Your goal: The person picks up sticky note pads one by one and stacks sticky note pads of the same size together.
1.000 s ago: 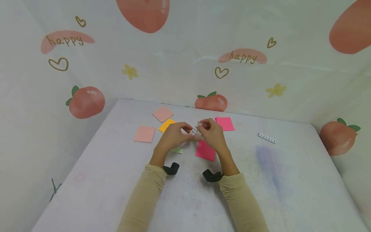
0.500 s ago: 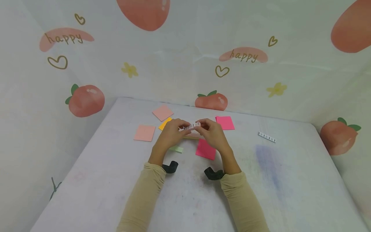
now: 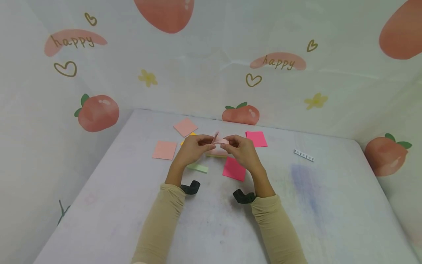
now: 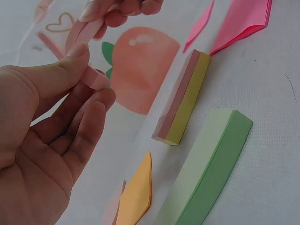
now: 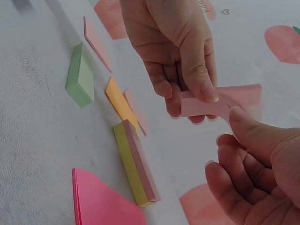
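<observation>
Left hand (image 3: pixel 193 149) pinches pale pink strip (image 5: pixel 196 107) between thumb and fingers, centre of head view. Right hand (image 3: pixel 243 149) pinches strip's curved far part. Green block (image 3: pixel 199 168) on counter (image 3: pixel 211 227), below left hand in frame.

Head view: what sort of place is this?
Likely an improvised tabletop booth, perhaps set up for filming: a peach-printed backdrop rises behind and at both sides of a white table, and a pink paper pad is held above it. Nothing beyond the backdrop shows.
</observation>
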A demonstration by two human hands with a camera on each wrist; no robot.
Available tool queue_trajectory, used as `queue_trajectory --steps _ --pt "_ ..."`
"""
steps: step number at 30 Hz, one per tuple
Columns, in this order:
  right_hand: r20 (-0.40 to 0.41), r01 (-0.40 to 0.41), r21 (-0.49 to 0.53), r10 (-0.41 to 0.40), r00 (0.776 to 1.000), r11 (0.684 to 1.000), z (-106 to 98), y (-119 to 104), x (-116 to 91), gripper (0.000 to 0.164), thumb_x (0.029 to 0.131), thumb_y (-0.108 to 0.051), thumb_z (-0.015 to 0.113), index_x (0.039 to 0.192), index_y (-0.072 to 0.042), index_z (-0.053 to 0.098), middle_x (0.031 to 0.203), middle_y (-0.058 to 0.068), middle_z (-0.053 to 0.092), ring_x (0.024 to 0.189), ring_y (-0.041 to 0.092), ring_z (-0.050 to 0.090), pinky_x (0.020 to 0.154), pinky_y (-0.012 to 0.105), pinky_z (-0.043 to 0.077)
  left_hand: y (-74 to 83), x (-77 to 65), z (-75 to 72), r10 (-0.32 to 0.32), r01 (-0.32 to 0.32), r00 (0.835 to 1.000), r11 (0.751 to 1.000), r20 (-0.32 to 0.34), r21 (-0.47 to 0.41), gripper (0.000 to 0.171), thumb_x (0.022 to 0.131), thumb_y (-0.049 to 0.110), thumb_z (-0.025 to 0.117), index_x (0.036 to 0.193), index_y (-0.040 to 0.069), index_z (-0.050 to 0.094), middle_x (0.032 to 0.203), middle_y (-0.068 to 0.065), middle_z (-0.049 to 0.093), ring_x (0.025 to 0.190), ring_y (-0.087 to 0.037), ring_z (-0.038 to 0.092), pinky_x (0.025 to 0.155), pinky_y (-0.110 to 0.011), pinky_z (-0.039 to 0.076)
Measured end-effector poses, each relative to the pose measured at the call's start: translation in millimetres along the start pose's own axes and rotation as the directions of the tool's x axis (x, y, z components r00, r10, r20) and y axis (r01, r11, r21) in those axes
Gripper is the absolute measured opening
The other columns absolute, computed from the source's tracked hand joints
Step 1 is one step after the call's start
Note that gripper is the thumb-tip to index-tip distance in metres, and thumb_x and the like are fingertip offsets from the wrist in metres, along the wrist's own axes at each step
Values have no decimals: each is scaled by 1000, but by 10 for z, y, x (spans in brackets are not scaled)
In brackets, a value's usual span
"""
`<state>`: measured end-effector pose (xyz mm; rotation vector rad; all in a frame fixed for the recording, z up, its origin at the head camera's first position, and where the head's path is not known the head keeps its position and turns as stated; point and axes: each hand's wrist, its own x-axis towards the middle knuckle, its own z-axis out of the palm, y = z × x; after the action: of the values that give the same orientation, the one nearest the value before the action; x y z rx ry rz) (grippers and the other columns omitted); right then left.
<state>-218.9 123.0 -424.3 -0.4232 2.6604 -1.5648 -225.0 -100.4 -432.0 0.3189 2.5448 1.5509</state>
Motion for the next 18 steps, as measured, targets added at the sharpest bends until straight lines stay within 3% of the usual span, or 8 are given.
queue_trajectory --steps 11,18 --pt "28 -11 -24 12 1000 1000 2 -3 11 35 91 -20 78 122 -4 70 100 12 74 84 22 73 73 27 56 2 15 0 9 -8 1000 1000 -12 9 40 95 34 73 129 13 69 122 -4 73 113 -22 68 96 -42 55" --pt "25 12 -73 -10 1000 997 13 18 10 35 92 -20 77 122 -4 70 103 12 73 93 26 72 77 34 59 -7 2 29 30 -29 999 999 -36 26 37 95 30 73 128 14 69 122 -4 70 112 -25 66 95 -43 55"
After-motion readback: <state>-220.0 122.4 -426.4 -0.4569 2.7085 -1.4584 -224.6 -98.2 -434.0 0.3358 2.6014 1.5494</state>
